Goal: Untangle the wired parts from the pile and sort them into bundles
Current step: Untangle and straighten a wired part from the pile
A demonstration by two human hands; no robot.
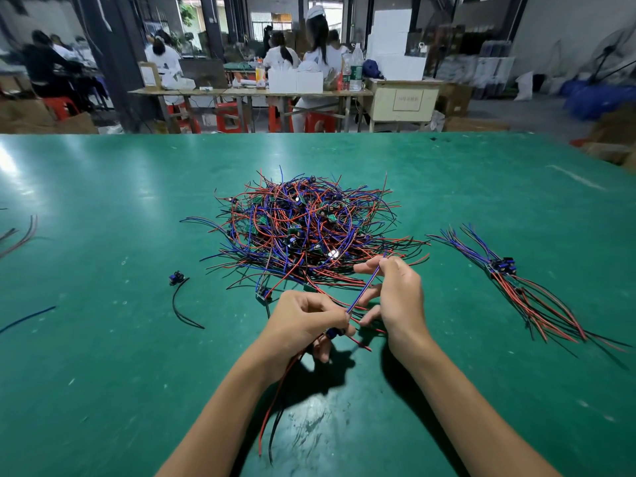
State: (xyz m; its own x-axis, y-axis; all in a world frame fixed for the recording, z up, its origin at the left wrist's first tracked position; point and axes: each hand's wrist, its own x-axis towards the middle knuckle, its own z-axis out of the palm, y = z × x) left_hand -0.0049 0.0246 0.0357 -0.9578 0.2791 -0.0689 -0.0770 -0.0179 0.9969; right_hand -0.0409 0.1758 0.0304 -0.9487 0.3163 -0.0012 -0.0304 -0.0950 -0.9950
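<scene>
A tangled pile (306, 228) of red, blue and black wires with small green boards lies mid-table. Just in front of it, my left hand (304, 321) grips a wired part; its red and black wires (275, 401) hang down under my wrist. A blue and red wire pair (364, 290) runs from that hand up to my right hand (395, 294), which pinches it between thumb and forefinger. To the right lies a sorted bundle (512, 287), its parts side by side and wires fanned out both ways.
A single part with black wires (180, 294) lies left of the pile on the green table (103, 373). Loose wires (20, 235) sit at the left edge. Beyond the far table edge, people work at benches.
</scene>
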